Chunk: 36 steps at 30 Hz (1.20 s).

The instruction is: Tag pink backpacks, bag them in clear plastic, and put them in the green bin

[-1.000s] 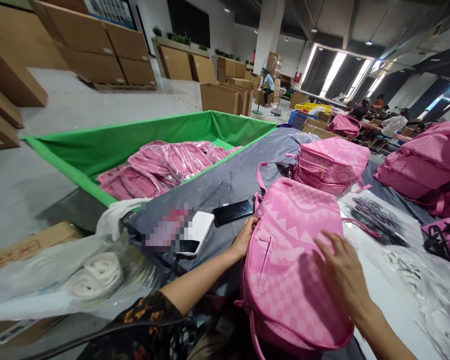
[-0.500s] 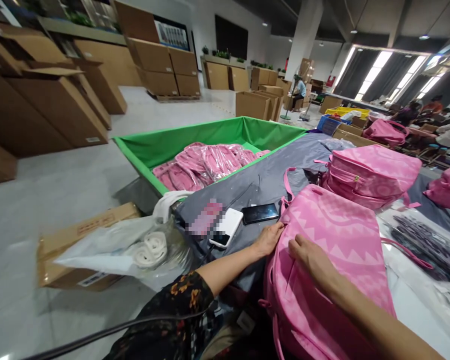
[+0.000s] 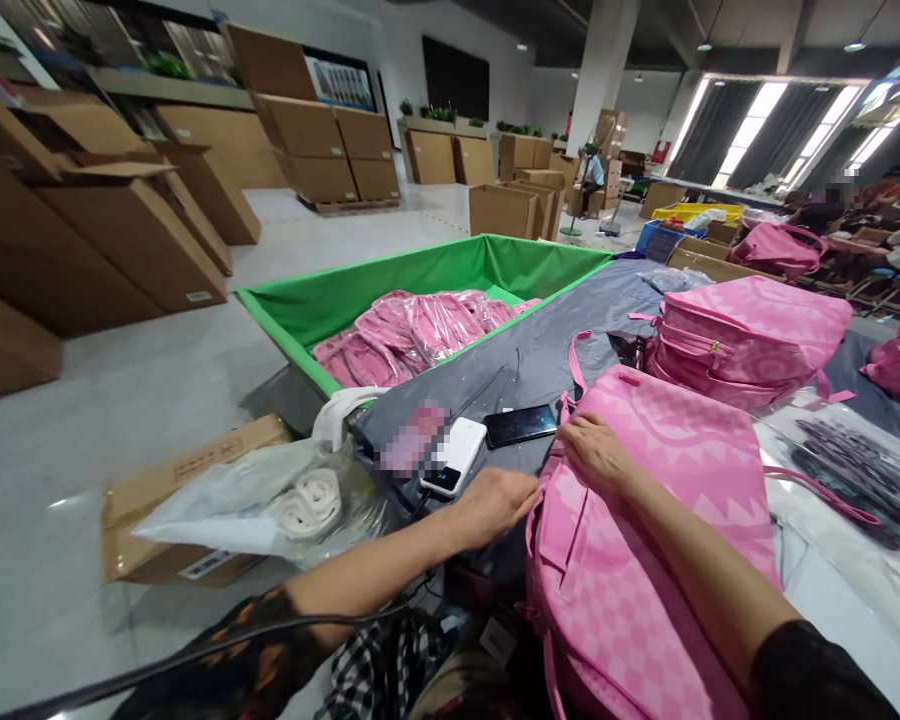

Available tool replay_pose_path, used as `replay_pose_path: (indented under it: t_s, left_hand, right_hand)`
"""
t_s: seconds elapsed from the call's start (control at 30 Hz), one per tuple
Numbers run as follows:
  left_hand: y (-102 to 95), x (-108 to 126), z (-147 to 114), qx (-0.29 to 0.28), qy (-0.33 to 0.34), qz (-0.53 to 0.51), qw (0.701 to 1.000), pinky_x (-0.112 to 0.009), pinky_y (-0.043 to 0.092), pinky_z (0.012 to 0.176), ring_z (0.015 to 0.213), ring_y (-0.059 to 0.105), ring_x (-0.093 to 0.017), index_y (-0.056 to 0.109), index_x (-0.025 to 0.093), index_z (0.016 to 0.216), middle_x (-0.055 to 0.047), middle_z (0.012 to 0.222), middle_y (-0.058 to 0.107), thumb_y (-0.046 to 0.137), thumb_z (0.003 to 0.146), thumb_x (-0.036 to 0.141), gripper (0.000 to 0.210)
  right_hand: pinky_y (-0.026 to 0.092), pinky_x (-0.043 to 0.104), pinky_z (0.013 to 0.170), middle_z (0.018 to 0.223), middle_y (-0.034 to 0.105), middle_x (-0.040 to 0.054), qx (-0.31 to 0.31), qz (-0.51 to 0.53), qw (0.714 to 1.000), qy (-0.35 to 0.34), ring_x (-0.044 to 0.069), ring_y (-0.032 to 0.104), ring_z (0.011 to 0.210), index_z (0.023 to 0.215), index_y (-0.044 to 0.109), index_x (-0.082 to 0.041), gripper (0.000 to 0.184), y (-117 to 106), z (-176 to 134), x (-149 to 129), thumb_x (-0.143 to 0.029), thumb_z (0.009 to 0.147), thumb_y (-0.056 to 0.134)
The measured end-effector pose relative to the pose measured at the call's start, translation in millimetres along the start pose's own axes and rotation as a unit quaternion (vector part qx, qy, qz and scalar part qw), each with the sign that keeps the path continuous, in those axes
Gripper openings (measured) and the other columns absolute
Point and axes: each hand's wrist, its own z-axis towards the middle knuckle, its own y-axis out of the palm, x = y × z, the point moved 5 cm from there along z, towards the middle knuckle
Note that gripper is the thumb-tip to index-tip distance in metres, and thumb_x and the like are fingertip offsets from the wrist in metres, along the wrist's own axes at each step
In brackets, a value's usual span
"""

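A pink backpack (image 3: 667, 540) with a checkered and zigzag pattern lies tilted in front of me on the grey-covered table. At its left side edge, my left hand (image 3: 499, 505) is closed, fingertips pinched at the seam; any small part between them is hidden. Farther up the same edge, near the top corner, my right hand (image 3: 596, 450) is closed on the bag, its forearm crossing the front panel. A strap loop (image 3: 577, 362) sticks up past the top corner. Just left of the hands lie a black phone (image 3: 521, 426) and a white power bank (image 3: 455, 458).
Beyond the table edge stands a green-lined bin (image 3: 360, 268) holding plastic-wrapped pink bags (image 3: 427, 325). More pink backpacks (image 3: 750, 340) are stacked behind mine. A carton (image 3: 195, 455) with plastic wrap sits on the floor at left. Several people work at the far right.
My left hand has slid down the backpack's side edge toward me. My right hand has moved up to the top corner, and the bag's front panel now shows more.
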Motion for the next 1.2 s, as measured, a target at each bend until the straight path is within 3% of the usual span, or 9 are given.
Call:
replay_pose_path:
  t_s: [0.17,0.33,0.43,0.53,0.67,0.83,0.9,1.03,1.2]
  left_hand:
    - [14.4,90,-58,-0.051,0.185,0.086,0.978,-0.031,0.025,0.044,0.045,0.052,-0.014,0.059,0.019,0.074,-0.001,0.06,0.064,0.047,0.094,0.021,0.023]
    - [62.0,153,-20,-0.163,0.205,0.046,0.964,-0.029,0.018,0.038,0.042,0.054,-0.014,0.06,0.019,0.06,-0.001,0.053,0.065,0.068,0.079,0.024,0.021]
    - [60.2,153,0,-0.178,0.174,0.029,0.968,-0.026,0.022,0.04,0.047,0.058,-0.014,0.066,0.019,0.065,0.0,0.058,0.068,0.069,0.08,0.022,0.015]
    - [42.1,141,0,-0.136,0.103,0.051,0.984,-0.026,0.028,0.046,0.051,0.059,-0.015,0.068,0.018,0.067,-0.003,0.06,0.07,0.065,0.085,0.024,0.02]
    - [38.5,141,-14,-0.11,0.049,0.028,0.992,-0.026,0.034,0.052,0.055,0.061,-0.016,0.069,0.016,0.075,-0.005,0.065,0.07,0.054,0.093,0.026,0.025]
    - [45.9,142,-29,-0.106,0.061,-0.156,0.98,-0.025,0.039,0.058,0.06,0.059,-0.015,0.065,0.017,0.08,-0.003,0.071,0.07,0.062,0.078,0.03,0.013]
    - [51.5,130,-32,-0.141,-0.035,-0.313,0.939,-0.024,0.04,0.055,0.056,0.058,-0.014,0.062,0.017,0.073,-0.002,0.063,0.065,0.056,0.079,0.042,0.026]
    - [80.9,114,-33,-0.205,-0.28,-0.534,0.771,-0.023,0.027,0.038,0.04,0.053,-0.013,0.06,0.014,0.068,-0.003,0.052,0.058,0.038,0.075,0.08,0.07]
    - [99.5,115,-23,-0.128,-0.333,-0.569,0.741,-0.022,0.018,0.033,0.033,0.046,-0.01,0.058,0.013,0.06,-0.004,0.047,0.057,0.05,0.067,0.078,0.066]
  right_hand:
    - [0.033,0.036,0.095,0.09,0.069,0.0134,-0.017,-0.054,0.998,0.029,0.024,0.058,0.086,0.106,0.06,-0.01,0.026,5,17,2,-0.015,0.099,0.035]
    - [0.037,0.039,0.097,0.1,0.07,0.0169,0.003,-0.053,0.997,0.059,0.028,0.06,0.099,0.116,0.061,-0.009,0.03,-16,8,0,-0.011,0.098,0.037]
    - [0.044,0.038,0.095,0.117,0.068,0.0172,0.106,-0.005,0.992,0.074,0.028,0.06,0.11,0.123,0.06,-0.013,0.03,-52,-54,-14,-0.018,0.099,0.044]
    - [0.049,0.026,0.064,0.091,0.07,0.0055,0.179,0.106,0.976,0.072,0.016,0.064,0.069,0.123,0.059,-0.02,0.027,-70,-147,-42,-0.026,0.101,0.044]
    - [0.04,0.022,0.048,0.079,0.067,0.0018,0.194,0.023,0.98,0.038,0.011,0.059,0.053,0.122,0.06,-0.019,0.027,-44,-226,-96,-0.022,0.099,0.045]
    - [0.042,0.023,0.058,0.078,0.069,0.006,0.345,-0.108,0.929,0.078,0.013,0.062,0.063,0.107,0.066,-0.015,0.026,-8,-231,-132,-0.009,0.1,0.042]
    - [0.043,0.023,0.057,0.083,0.071,0.0077,0.371,-0.09,0.918,0.106,0.014,0.064,0.067,0.107,0.067,-0.016,0.025,-1,-227,-134,-0.01,0.1,0.044]
    - [0.05,0.02,0.059,0.088,0.073,0.0073,0.363,-0.029,0.919,0.152,0.013,0.069,0.071,0.11,0.068,-0.017,0.024,11,-226,-136,-0.009,0.099,0.048]
    - [0.055,0.019,0.06,0.081,0.073,0.003,0.402,0.063,0.889,0.211,0.013,0.07,0.065,0.109,0.069,-0.021,0.018,14,-272,-131,-0.025,0.102,0.052]
